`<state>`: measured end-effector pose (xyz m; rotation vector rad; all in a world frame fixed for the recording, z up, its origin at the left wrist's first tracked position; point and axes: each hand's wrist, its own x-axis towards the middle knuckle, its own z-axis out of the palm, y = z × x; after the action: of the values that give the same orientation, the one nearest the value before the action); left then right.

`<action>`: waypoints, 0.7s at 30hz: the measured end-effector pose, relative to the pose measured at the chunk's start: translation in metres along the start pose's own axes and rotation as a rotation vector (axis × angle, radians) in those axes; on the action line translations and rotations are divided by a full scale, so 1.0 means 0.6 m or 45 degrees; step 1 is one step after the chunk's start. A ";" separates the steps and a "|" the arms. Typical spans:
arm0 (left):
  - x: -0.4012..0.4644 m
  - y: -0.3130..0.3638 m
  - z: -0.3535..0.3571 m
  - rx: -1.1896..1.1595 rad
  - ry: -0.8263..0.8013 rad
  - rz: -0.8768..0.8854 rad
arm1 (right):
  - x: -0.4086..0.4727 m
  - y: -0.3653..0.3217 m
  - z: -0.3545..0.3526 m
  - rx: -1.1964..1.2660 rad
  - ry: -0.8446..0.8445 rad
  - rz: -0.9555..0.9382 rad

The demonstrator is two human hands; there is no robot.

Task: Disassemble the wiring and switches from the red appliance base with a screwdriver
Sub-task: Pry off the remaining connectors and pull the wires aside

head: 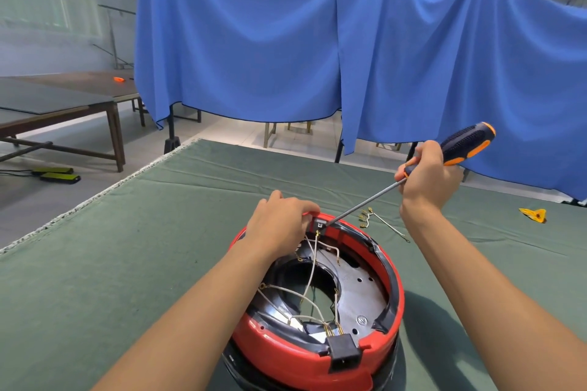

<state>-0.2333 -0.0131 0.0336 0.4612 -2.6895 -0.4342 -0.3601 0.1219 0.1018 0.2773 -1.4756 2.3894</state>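
Observation:
The red appliance base (394,305) lies open side up on the green cloth, near the front edge. White wires (313,274) with brass terminals cross its dark inner plate. A black socket block (343,348) sits in the near rim. My left hand (281,219) grips the far rim beside a small black switch (318,225). My right hand (427,178) holds a black and orange screwdriver (467,143), its long shaft slanting down so the tip meets that switch.
A loose wire piece with brass terminals (378,221) lies on the green cloth (127,263) behind the base. A yellow scrap (535,215) lies at the right. A blue curtain (317,35) hangs behind the table. Wooden tables (63,105) stand at the left.

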 end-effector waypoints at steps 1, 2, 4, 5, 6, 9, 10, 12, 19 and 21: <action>0.000 0.000 -0.001 0.000 0.000 0.001 | -0.005 -0.002 -0.007 0.048 0.009 -0.013; -0.001 0.001 -0.002 -0.003 0.003 0.001 | -0.012 -0.003 -0.014 0.086 0.010 -0.023; -0.001 0.001 -0.003 -0.017 0.008 -0.005 | -0.027 -0.004 -0.029 0.135 -0.002 -0.045; -0.002 0.002 -0.003 -0.022 0.009 -0.007 | -0.034 -0.004 -0.036 0.146 -0.014 -0.059; -0.003 0.001 -0.004 -0.024 0.009 -0.007 | -0.042 -0.003 -0.042 0.153 -0.029 -0.073; -0.003 0.002 -0.002 -0.022 0.008 -0.007 | -0.061 -0.006 -0.054 0.149 -0.088 -0.132; -0.003 0.001 -0.001 -0.021 0.013 -0.006 | -0.066 -0.008 -0.055 0.135 -0.114 -0.159; -0.003 0.000 0.001 -0.028 0.022 -0.006 | -0.075 -0.014 -0.053 0.107 -0.155 -0.211; 0.003 -0.004 0.005 -0.010 0.020 -0.011 | -0.096 -0.033 -0.029 0.068 -0.245 -0.332; 0.002 -0.004 0.003 -0.026 0.029 -0.023 | -0.099 -0.033 -0.027 0.060 -0.269 -0.345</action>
<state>-0.2345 -0.0150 0.0314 0.4817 -2.6587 -0.4588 -0.2975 0.1348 0.0914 0.7124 -1.3673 2.2320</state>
